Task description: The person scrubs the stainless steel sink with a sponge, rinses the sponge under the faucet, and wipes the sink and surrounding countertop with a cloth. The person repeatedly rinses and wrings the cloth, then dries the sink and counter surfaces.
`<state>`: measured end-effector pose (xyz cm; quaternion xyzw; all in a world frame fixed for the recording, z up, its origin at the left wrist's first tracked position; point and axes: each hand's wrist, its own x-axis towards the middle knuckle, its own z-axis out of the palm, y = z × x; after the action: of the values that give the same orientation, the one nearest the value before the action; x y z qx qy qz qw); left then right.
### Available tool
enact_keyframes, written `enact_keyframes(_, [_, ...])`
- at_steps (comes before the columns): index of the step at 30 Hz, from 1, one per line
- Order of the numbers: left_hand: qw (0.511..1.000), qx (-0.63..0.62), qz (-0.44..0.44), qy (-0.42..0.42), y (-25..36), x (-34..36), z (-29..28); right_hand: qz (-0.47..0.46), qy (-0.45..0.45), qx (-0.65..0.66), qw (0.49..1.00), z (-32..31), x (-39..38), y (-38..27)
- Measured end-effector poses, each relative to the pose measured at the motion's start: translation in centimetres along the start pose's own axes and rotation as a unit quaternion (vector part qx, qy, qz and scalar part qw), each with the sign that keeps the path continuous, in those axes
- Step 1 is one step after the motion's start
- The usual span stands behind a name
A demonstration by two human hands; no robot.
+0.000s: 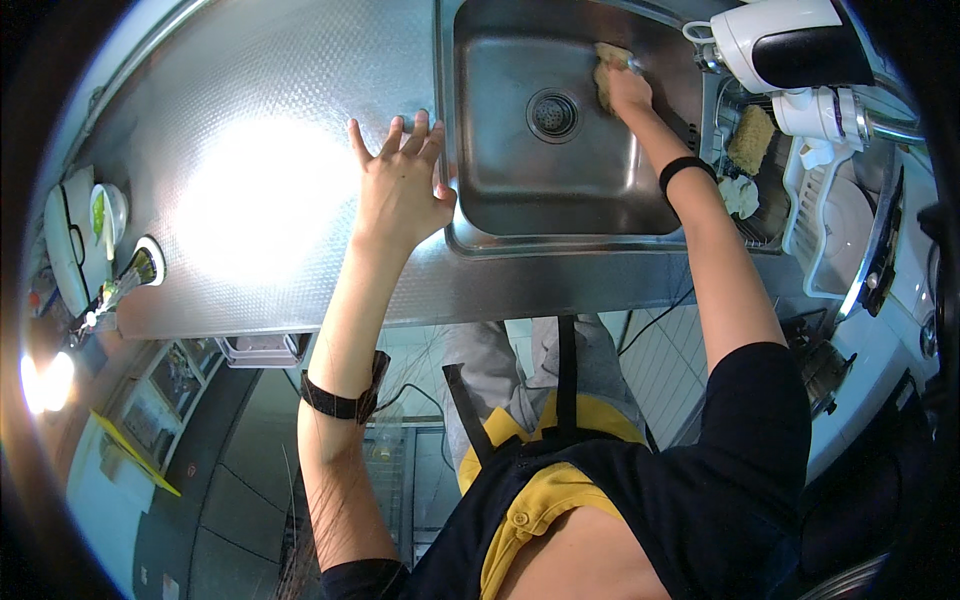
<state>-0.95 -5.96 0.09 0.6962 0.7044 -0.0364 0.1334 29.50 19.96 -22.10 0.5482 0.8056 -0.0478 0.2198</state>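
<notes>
My left hand (400, 185) lies flat with fingers spread on the steel counter (250, 120), beside the left rim of the sink. My right hand (625, 90) reaches into the steel sink (520, 200) and presses a yellow sponge (607, 62) against the far wall of the basin, to the right of the round drain (552, 115). A black band circles my right wrist.
A wire rack (765, 215) right of the sink holds a tan scrub pad (751, 138) and a crumpled cloth (740, 195). A white and black appliance (785, 40) sits behind it. A white dish drainer (835, 225) stands further right. Bowls (85, 225) sit at the counter's left end.
</notes>
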Motion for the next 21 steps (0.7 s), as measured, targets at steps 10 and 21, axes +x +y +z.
enact_keyframes(10, [1.000,0.013,0.028,-0.002,-1.1,0.0,0.0,0.163,-0.036,0.044,0.985,2.3,-3.8,-1.5])
enact_keyframes(21, [0.998,-0.035,0.043,0.002,-1.5,0.3,0.1,-0.226,0.115,0.047,0.966,-0.8,-4.1,-16.7])
